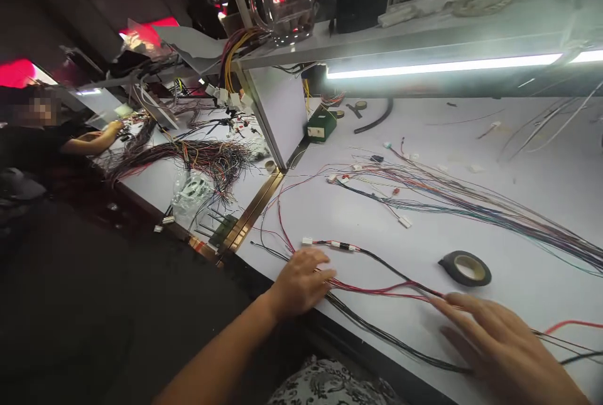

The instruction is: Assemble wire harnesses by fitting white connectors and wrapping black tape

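Note:
My left hand (pixel 301 282) is curled over a bundle of red wires (pixel 372 291) close to the table's front edge; the wires come out on both sides of it. My right hand (pixel 499 333) lies with fingers stretched out, its fingertips touching the same red wires farther right. Just beyond them runs a black cable (pixel 384 262), ending in a white connector (pixel 307 242). A bundle of black wires (pixel 377 326) passes along the front edge and under my right hand. A roll of black tape (pixel 466 268) lies flat beyond my right hand.
A long bundle of thin coloured wires with connectors (pixel 452 198) stretches across the table's back right. Behind stand a green box (pixel 321 124) and a divider panel (pixel 277 110). On the shelf is a glass mug (pixel 285 0). A co-worker (pixel 38 135) reaches over heaped wires (pixel 188 157) at left.

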`<state>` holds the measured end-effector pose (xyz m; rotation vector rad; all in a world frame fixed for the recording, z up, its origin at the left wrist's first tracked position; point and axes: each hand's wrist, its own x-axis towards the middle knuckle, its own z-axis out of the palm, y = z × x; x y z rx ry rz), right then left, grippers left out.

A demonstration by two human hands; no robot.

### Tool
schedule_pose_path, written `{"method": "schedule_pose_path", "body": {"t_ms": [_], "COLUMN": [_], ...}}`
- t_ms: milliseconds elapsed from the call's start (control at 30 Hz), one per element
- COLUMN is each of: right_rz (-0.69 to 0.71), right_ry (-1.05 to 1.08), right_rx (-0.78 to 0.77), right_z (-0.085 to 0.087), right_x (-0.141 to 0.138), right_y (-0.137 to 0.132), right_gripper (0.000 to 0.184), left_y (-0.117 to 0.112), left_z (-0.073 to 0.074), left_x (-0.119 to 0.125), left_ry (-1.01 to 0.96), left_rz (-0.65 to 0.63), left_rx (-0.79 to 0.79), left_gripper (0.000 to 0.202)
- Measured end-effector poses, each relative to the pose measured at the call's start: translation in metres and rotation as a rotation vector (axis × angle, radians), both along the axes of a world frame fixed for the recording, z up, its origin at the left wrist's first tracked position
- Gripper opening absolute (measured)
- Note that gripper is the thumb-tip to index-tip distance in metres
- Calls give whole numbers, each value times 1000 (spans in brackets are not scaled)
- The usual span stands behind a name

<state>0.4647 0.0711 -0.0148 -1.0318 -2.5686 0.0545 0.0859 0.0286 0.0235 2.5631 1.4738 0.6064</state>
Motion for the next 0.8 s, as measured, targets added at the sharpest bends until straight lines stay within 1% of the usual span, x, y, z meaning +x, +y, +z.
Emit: {"method": "schedule_pose_path", "body": {"t_ms": [67, 133, 167, 200, 233, 267, 333, 400, 433, 533, 567, 633, 667, 700, 733, 767, 800], "right_rz": [123, 170, 174, 173, 170, 169, 171, 172, 170, 172, 176, 180, 181, 180, 176, 170, 165], "right_ry": [-34, -58, -74, -95, -116, -135, -157, -173, -177, -180, -180, -171, -164, -155, -144, -132, -120], "right_rx": [52, 75, 66, 46, 21, 0, -24, -39, -47, -93, -125, -208, -257, -306, -352, -392, -425], "right_z": [-1, -6, -9, -12, -15, -18, -20, -19, -17, -10, -7, -2, 0, 2, 4, 6, 8], "right_x": [-32, -57, -66, -72, -75, -77, -77, -75, -75, -76, -77, -79, -79, -80, -80, -80, -79], "right_y": [-1, 0, 1, 2, 3, 4, 4, 4, 3, 4, 4, 6, 7, 7, 8, 8, 8], "right_gripper": [41, 44, 47, 50, 54, 56, 58, 59, 59, 58, 58, 57, 58, 58, 59, 59, 60], "left_y": [-6, -10, -12, -13, -13, -12, -8, 0, 5, 21, 25, 31, 32, 32, 30, 27, 23], "left_z": [0, -1, -3, -5, -7, -9, -12, -12, -10, 0, 3, 5, 4, 1, -3, -9, -15], "left_x": [11, 24, 29, 32, 33, 30, 16, -8, -23, -74, -90, -114, -120, -120, -115, -106, -93], "left_ry": [-2, 42, 66, 87, 107, 130, 195, 285, 337, 479, 514, 549, 541, 519, 490, 453, 426], "left_rz": [-175, -316, -351, -348, -300, -215, 15, 235, 320, 515, 577, 718, 768, 787, 745, 614, 413], "left_rx": [-26, -63, -74, -78, -73, -60, -31, -27, -49, -125, -128, -103, -68, -6, 73, 158, 223], "left_gripper": [18, 19, 21, 23, 26, 30, 34, 33, 32, 36, 38, 39, 38, 39, 42, 47, 52]}}
